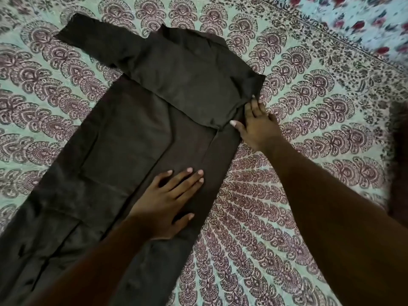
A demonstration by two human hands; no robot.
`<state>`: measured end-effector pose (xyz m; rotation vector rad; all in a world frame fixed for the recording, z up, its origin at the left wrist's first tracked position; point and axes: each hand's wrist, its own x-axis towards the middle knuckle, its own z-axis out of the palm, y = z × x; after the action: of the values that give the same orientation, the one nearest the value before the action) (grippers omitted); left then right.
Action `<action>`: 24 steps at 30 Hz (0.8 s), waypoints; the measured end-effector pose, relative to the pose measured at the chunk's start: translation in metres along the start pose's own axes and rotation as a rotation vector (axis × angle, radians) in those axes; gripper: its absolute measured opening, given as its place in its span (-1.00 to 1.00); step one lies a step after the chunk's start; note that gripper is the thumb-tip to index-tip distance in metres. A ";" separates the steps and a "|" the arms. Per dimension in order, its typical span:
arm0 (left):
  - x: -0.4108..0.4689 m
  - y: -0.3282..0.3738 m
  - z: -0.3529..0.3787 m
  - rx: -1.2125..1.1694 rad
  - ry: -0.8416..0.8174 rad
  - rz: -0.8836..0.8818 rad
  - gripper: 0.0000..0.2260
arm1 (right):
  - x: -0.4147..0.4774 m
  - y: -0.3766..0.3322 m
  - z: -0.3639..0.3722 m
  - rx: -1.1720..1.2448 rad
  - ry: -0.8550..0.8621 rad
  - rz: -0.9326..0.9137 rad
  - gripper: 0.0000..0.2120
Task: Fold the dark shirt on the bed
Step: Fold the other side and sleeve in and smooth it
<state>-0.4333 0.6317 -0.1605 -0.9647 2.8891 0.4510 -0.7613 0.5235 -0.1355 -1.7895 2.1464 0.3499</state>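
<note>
The dark shirt (123,138) lies spread flat across the bed, long and brown-black, running from the upper middle to the lower left. One sleeve (88,38) stretches out to the upper left. The other side is folded over the chest as a flap (194,80). My left hand (167,199) presses flat on the lower body of the shirt, fingers straight and spread. My right hand (256,124) rests at the shirt's right edge beside the folded flap, fingers extended along the cloth and thumb on the fabric.
The bed is covered by a pale green sheet (287,217) printed with maroon paisley fans. A white cloth with red flowers (362,21) lies at the upper right. A dark blurred shape (399,155) sits at the right edge.
</note>
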 end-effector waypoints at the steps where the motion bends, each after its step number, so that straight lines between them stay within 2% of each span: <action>1: 0.000 0.000 0.000 0.000 -0.001 -0.001 -0.24 | 0.008 0.002 -0.003 0.012 0.000 0.020 -0.18; 6: -0.001 -0.001 0.000 -0.018 -0.001 0.001 -0.24 | 0.039 0.011 -0.014 0.059 0.026 0.105 -0.19; 8: 0.000 -0.001 -0.001 -0.029 -0.001 -0.001 -0.23 | 0.031 0.003 -0.011 0.068 0.118 0.114 -0.23; 11: 0.000 -0.001 -0.003 -0.046 -0.001 0.000 -0.23 | -0.016 -0.023 0.009 0.056 0.242 -0.006 -0.29; 13: 0.000 -0.001 -0.003 -0.052 0.000 0.001 -0.23 | -0.051 -0.037 0.031 0.043 0.214 -0.136 -0.28; 15: 0.000 -0.001 -0.003 -0.051 0.001 0.000 -0.22 | -0.060 -0.036 0.045 0.033 0.182 -0.179 -0.24; 19: 0.000 -0.001 -0.002 -0.048 0.001 0.002 -0.21 | -0.004 -0.016 0.023 0.034 0.173 -0.036 -0.15; 24: 0.000 -0.001 -0.003 -0.039 0.006 0.003 -0.22 | 0.056 0.005 -0.010 0.104 0.076 0.104 -0.08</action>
<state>-0.4332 0.6301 -0.1574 -0.9691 2.8978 0.5076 -0.7755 0.4705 -0.1489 -1.6641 2.2712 0.1929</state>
